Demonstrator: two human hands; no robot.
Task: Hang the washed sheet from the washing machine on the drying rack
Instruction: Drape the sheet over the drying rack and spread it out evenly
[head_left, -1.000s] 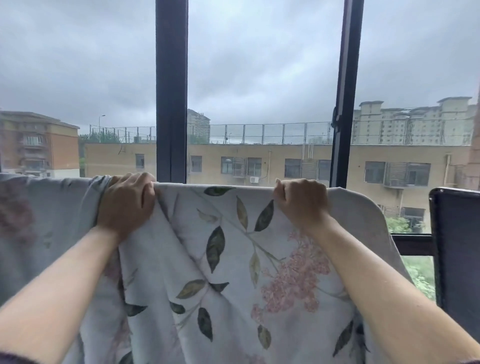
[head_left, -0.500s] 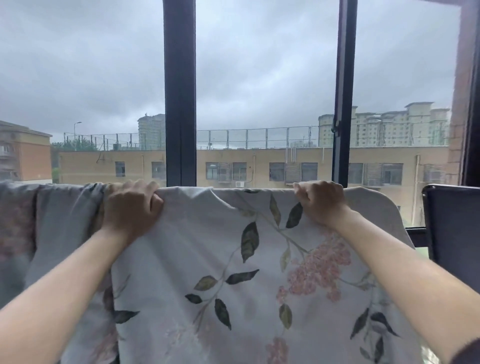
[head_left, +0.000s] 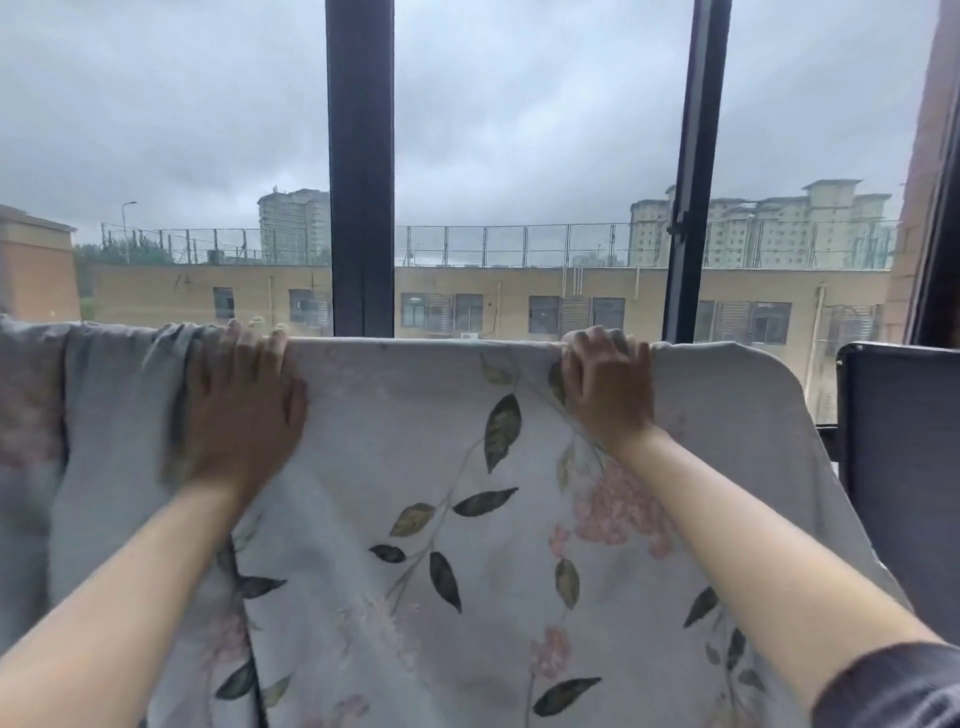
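Spreading the floral sheet (head_left: 415, 441) across the rack's hidden top rail, by a window.
Head view: the right hand (head_left: 608, 387) curls its fingers over the top fold and grips it. The left hand (head_left: 239, 415), blurred, lies flat on the cloth with fairly straight fingers. Soft, limp and probably damp-heavy, the sheet is best held along that fold. No brand or writing is readable.

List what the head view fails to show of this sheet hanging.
Drying rack: head view, wholly covered by the sheet.
Left hand: head view, motion blur hides its grip.
Right hand fingertips: head view, curled behind the sheet's top edge.
Sheet's lower hem: cut off by the bottom frame edge.
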